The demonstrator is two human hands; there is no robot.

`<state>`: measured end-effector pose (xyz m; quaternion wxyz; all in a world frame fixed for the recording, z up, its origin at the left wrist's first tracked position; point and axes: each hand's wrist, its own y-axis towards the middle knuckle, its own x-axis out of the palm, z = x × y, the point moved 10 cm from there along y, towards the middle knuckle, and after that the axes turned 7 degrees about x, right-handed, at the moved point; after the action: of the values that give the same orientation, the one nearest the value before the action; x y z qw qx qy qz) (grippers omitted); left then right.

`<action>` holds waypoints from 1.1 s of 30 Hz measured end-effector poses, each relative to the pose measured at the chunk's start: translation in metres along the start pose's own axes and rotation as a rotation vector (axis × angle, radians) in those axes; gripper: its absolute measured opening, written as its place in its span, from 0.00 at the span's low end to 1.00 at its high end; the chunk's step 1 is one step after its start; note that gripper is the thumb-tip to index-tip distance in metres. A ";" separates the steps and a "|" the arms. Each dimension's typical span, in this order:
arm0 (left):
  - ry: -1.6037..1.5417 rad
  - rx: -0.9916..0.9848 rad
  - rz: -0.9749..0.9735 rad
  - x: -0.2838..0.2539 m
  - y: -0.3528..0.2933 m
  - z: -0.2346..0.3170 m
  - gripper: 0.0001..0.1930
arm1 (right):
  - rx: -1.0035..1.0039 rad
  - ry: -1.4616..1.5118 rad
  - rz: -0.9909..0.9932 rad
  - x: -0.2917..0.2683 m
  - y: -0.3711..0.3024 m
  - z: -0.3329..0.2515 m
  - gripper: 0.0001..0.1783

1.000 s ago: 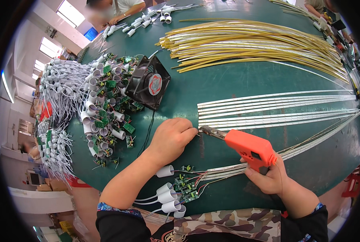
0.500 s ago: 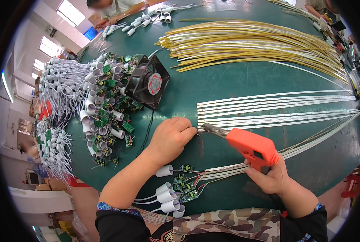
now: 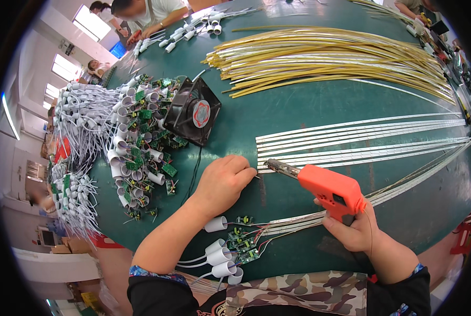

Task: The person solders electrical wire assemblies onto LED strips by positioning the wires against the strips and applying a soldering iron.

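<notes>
My right hand (image 3: 355, 234) grips an orange-red soldering gun (image 3: 331, 188) by its handle. Its metal tip points left, at or just over the left ends of several thin white strips (image 3: 312, 151) laid side by side. Close to those ends, my left hand (image 3: 222, 184) is closed in a pinch, and a tiny thin end shows at its fingertips. What the fingers hold is too small to name. Nearer me, more strips (image 3: 293, 226) are joined by wires to small green circuit boards (image 3: 240, 241) beside white plastic cups (image 3: 218, 254).
A black fan (image 3: 193, 111) stands left of centre on the green table (image 3: 277, 110). A heap of white cups with circuit boards (image 3: 135, 142) lies left of it. Yellow and white strips (image 3: 325, 58) are bundled at the back. Other people (image 3: 153, 16) are beyond the table.
The soldering gun has shifted very slightly to the right. My left hand stays pinched by the strip ends. The view has tilted a little, showing more of the people at the back.
</notes>
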<state>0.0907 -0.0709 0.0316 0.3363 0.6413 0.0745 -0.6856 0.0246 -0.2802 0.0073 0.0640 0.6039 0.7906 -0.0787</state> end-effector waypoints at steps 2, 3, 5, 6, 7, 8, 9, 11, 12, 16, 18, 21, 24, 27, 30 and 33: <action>0.003 0.005 -0.007 0.000 0.001 0.001 0.12 | -0.039 -0.010 0.002 -0.001 0.000 -0.003 0.27; 0.004 -0.003 -0.006 0.000 0.001 0.002 0.11 | -0.047 -0.023 -0.001 -0.002 0.000 -0.004 0.27; 0.005 -0.007 -0.009 -0.001 0.002 0.003 0.11 | -0.055 -0.030 -0.001 -0.003 0.000 -0.006 0.28; 0.001 -0.009 -0.011 -0.001 0.001 0.003 0.11 | -0.053 -0.042 -0.005 -0.004 0.000 -0.007 0.29; -0.003 -0.011 -0.013 -0.001 0.002 0.003 0.10 | -0.051 -0.054 -0.009 -0.003 0.000 -0.007 0.30; -0.002 -0.010 -0.015 -0.001 0.002 0.003 0.10 | -0.052 -0.052 -0.008 -0.003 0.000 -0.007 0.30; -0.002 -0.012 0.002 -0.003 0.002 0.004 0.10 | -0.041 -0.027 0.000 -0.004 -0.001 -0.006 0.30; 0.000 -0.015 0.019 -0.003 0.002 0.003 0.10 | -0.031 -0.003 0.006 -0.006 -0.001 -0.005 0.30; 0.006 -0.001 0.031 -0.003 0.002 0.004 0.10 | -0.024 -0.006 -0.004 -0.006 -0.001 -0.005 0.30; 0.020 0.019 0.047 -0.003 0.004 0.006 0.11 | -0.045 -0.027 0.001 -0.006 -0.001 -0.005 0.30; 0.020 0.017 0.038 -0.003 0.003 0.006 0.11 | -0.036 -0.023 -0.005 -0.005 0.000 -0.005 0.30; 0.020 0.017 0.031 -0.002 0.003 0.005 0.11 | -0.019 -0.028 -0.018 -0.004 0.001 -0.004 0.30; 0.021 0.020 0.035 -0.002 0.002 0.005 0.12 | -0.024 -0.040 -0.033 -0.001 0.001 -0.002 0.29; 0.025 0.027 0.042 -0.001 0.003 0.005 0.12 | -0.064 -0.031 -0.024 0.002 0.001 -0.002 0.28; 0.041 0.034 0.039 0.000 0.002 0.006 0.11 | -0.070 -0.020 -0.025 0.005 0.004 -0.009 0.27; 0.056 0.040 0.033 0.000 0.003 0.008 0.10 | -0.031 -0.025 -0.043 0.006 0.004 -0.008 0.28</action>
<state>0.0858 -0.0776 0.0345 0.3323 0.6679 0.0598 -0.6632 0.0266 -0.2716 0.0133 0.0816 0.5845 0.8038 -0.0755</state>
